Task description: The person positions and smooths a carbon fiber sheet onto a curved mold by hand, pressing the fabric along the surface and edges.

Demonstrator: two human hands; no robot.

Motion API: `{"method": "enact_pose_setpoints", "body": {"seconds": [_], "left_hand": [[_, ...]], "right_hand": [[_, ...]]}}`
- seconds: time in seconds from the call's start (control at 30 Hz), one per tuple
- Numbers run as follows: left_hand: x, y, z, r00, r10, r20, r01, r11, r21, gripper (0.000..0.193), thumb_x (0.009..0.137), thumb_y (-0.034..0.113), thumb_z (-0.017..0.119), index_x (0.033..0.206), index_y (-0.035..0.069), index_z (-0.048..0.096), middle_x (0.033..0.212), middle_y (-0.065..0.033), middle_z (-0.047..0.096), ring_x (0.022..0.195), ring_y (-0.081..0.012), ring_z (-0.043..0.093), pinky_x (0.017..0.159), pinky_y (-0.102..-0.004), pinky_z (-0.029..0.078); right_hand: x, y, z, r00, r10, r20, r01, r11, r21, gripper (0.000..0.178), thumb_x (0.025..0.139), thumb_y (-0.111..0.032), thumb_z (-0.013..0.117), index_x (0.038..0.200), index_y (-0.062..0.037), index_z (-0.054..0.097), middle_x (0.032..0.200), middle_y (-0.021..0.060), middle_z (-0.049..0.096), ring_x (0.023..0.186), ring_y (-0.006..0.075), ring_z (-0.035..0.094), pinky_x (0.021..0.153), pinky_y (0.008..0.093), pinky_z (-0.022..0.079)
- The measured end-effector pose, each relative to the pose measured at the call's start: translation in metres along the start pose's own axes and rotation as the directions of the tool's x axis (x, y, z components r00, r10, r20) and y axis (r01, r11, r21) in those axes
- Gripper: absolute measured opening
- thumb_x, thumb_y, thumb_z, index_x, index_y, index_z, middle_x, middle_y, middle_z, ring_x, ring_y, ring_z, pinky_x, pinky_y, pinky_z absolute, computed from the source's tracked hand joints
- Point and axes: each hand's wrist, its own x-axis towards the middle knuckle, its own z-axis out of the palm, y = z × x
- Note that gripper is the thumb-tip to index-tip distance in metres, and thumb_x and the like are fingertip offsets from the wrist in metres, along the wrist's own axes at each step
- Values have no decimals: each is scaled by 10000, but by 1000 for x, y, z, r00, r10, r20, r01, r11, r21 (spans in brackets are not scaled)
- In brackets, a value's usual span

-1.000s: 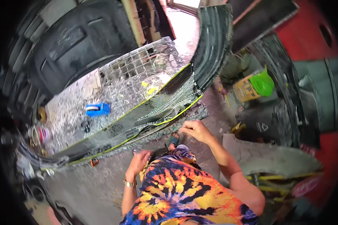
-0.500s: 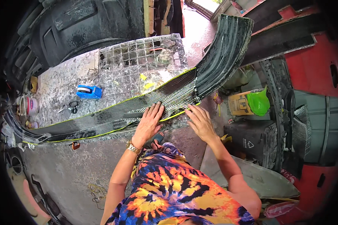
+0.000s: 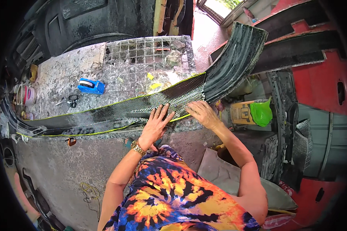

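Observation:
A long strip of black woven carbon fibre cloth, edged with thin yellow tape, lies along a curved dark mould. The mould's bare, streaked end rises past the cloth at the right. My left hand, a gold watch on its wrist, rests on the cloth's near edge with fingers spread. A little to its right, my right hand lays its bent fingertips on the cloth by the near taped edge. Its thumb is hidden. Wrinkles show in the cloth left of my left hand.
On the stained worktable beyond the strip are a blue tape dispenser, black-handled scissors and yellow scraps. A white bucket stands far left. At right are a cardboard box, a green bag and red panels.
My right hand has shifted left along the near edge, closer to my left hand, and its fingers have come onto the cloth. My left hand stays on the cloth. The view has shifted slightly.

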Motion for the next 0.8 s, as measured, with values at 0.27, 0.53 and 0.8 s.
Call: {"method": "enact_pose_setpoints", "body": {"seconds": [0.27,0.53,0.8], "left_hand": [[5,-8,0,993,93,-70,-105,976,-189,845,819,285,738,1548,200,318,1625,-199,177,1459,-404,273,1203,-490,245],[50,-11,5,971,109,-213,-197,866,-459,734,913,333,636,1529,80,327,1546,-182,368,1371,-365,424,1144,-451,352],[61,-6,9,975,48,-218,-160,830,-535,654,938,274,609,1498,36,368,1521,-185,416,1372,-354,436,1137,-418,370]], "right_hand": [[-2,12,-4,999,-42,-26,43,998,40,334,828,-122,591,1143,-39,661,1201,76,635,1122,252,605,986,394,475],[-3,16,-3,997,-67,-26,69,994,86,336,834,-118,575,1150,-38,655,1193,90,637,1116,259,606,990,396,474],[11,14,-28,999,-36,24,28,959,281,443,825,-226,731,1206,-29,616,1195,135,626,1150,303,579,1027,444,433]]}}
